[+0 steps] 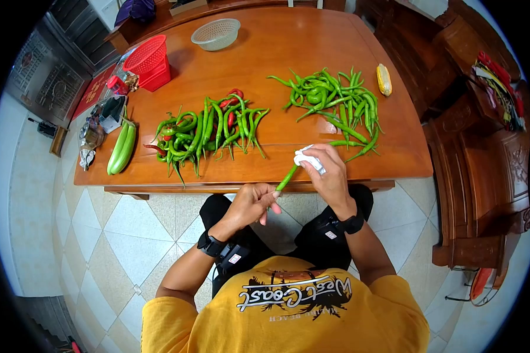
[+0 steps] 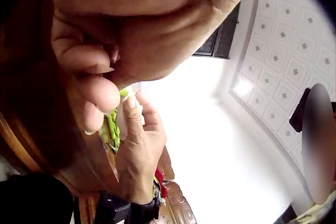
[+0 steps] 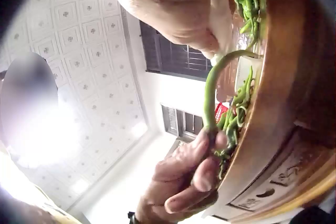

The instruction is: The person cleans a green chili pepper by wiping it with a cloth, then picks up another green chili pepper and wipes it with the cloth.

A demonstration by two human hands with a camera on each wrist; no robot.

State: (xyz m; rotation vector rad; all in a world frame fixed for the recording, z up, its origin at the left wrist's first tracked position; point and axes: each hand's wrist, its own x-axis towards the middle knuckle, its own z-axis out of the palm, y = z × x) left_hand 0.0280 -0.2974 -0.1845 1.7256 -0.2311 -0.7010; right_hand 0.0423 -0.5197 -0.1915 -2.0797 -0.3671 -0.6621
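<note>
My left hand (image 1: 250,203) pinches one end of a long green chili pepper (image 1: 287,178) over the table's front edge. My right hand (image 1: 331,179) grips a folded white tissue (image 1: 307,159) at the pepper's other end. Seen from the right wrist, the pepper (image 3: 211,90) curves up from the left fingertips, its upper part overlapping the tissue. In the left wrist view the left fingers hide most of the pepper, with the right hand (image 2: 139,153) beyond them.
Mixed green and red peppers (image 1: 209,126) lie left of centre; a green pepper heap (image 1: 359,106) lies right, near a corn cob (image 1: 384,80). Two pale green eggplants (image 1: 122,148) flank the left side. Behind stand red baskets (image 1: 155,77) and a pale colander (image 1: 216,35).
</note>
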